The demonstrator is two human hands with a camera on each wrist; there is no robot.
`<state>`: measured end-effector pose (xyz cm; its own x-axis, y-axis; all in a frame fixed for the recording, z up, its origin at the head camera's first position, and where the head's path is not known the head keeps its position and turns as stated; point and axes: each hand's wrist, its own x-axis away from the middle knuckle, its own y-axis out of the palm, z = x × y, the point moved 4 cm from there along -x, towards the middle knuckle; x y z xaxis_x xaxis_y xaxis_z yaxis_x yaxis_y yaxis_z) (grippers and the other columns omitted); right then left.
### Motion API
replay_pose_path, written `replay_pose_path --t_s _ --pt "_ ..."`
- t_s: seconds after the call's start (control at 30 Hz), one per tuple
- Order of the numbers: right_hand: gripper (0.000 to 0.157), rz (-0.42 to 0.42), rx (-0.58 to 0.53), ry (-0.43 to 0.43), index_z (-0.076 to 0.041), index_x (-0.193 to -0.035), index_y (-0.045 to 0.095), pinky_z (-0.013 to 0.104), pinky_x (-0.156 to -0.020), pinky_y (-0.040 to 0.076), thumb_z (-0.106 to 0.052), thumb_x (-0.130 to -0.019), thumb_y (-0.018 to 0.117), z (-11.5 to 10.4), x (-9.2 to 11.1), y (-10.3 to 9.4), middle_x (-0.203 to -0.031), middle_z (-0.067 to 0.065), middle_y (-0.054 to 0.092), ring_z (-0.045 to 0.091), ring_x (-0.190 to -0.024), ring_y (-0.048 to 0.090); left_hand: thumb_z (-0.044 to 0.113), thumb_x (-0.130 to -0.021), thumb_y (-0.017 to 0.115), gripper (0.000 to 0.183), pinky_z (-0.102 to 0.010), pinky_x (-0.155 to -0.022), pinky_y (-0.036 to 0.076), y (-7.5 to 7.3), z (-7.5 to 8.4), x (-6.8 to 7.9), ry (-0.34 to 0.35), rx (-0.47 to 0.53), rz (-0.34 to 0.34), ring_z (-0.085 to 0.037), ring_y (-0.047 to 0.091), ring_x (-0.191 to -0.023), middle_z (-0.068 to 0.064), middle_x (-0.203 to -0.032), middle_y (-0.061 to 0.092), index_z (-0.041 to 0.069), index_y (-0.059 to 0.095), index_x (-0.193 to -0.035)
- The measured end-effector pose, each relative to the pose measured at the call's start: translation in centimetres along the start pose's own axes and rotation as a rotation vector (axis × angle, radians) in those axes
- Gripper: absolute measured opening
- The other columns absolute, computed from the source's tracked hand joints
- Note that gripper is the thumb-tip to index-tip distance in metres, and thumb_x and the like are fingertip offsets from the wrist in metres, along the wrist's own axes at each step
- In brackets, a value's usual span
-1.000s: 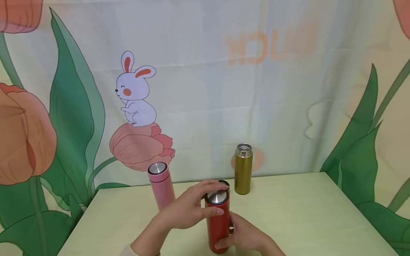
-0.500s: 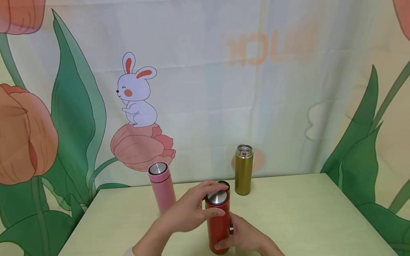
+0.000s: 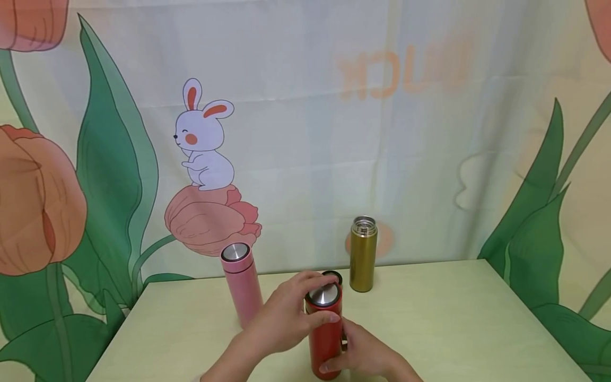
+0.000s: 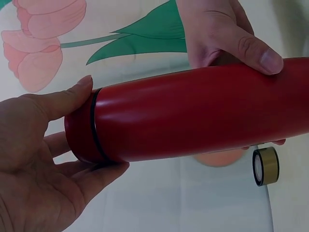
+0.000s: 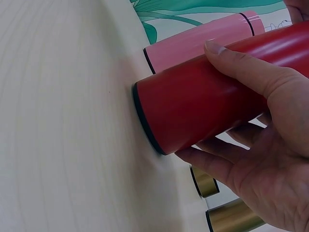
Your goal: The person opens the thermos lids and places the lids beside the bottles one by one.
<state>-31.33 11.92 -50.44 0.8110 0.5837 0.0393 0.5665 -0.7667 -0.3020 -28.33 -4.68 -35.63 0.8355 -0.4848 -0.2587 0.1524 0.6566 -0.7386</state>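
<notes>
Both hands are on a red thermos, upright at the front middle of the table. In the head view, my left hand grips its silver-topped cap from the left, thumb on the near side. The left wrist view shows the thumb and fingers of that left hand spread around the cap, across its black seam. My right hand holds the lower body from the right. In the right wrist view the right hand wraps the thermos just above its black base. I see no gap at the seam.
Left of the red thermos stands a pink thermos with its cap on. A gold thermos stands uncapped at the back right. Its likely lid, a black-rimmed gold one, is on the table behind the red thermos. A printed curtain hangs behind.
My left hand has turned slightly on the cap: its thumb has shifted a little right and its wrist has moved right and nearer. The right hand and thermos stay nearly in place.
</notes>
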Motion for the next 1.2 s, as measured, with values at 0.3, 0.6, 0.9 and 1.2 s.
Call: replay_pose_path --t_s 0.3,0.6,0.9,1.2 --pt "0.072 -0.006 -0.029 0.039 -0.027 -0.148 0.045 0.057 -0.111 0.047 -0.020 -0.088 0.084 0.51 -0.26 -0.12 -0.136 -0.003 0.063 0.025 -0.126 0.057 0.040 -0.085 0.085 0.058 -0.039 -0.095 0.056 -0.02 0.04 -0.20 -0.034 -0.054 0.054 -0.018 0.065 -0.116 0.006 -0.128 0.065 0.030 0.066 -0.138" --pt "0.072 0.001 -0.023 0.044 -0.027 -0.147 0.045 0.058 -0.111 0.048 -0.021 -0.087 0.085 0.79 -0.33 -0.07 -0.136 -0.003 0.062 0.026 -0.127 0.056 0.044 -0.075 0.093 0.059 -0.034 -0.086 0.057 -0.02 -0.41 -0.77 -0.088 -0.032 0.082 -0.013 0.066 -0.104 0.009 -0.110 0.066 0.033 0.071 -0.129" --pt "0.074 -0.001 -0.030 0.074 -0.027 -0.147 0.044 0.057 -0.109 0.050 -0.023 -0.086 0.085 0.79 -0.29 0.04 -0.138 -0.002 0.061 0.027 -0.129 0.055 0.051 -0.069 0.094 0.058 -0.038 -0.085 0.051 0.21 -0.69 -0.72 -0.124 -0.036 0.138 -0.014 0.065 -0.102 0.012 -0.105 0.066 0.036 0.073 -0.122" --pt "0.076 0.009 0.014 0.055 -0.028 -0.147 0.043 0.057 -0.109 0.049 -0.027 -0.085 0.087 0.73 -0.23 0.05 -0.136 -0.004 0.062 0.026 -0.127 0.056 0.051 -0.069 0.094 0.059 -0.039 -0.085 0.053 0.29 -0.33 -0.59 -0.146 -0.065 0.190 -0.015 0.067 -0.100 0.009 -0.105 0.067 0.030 0.073 -0.121"
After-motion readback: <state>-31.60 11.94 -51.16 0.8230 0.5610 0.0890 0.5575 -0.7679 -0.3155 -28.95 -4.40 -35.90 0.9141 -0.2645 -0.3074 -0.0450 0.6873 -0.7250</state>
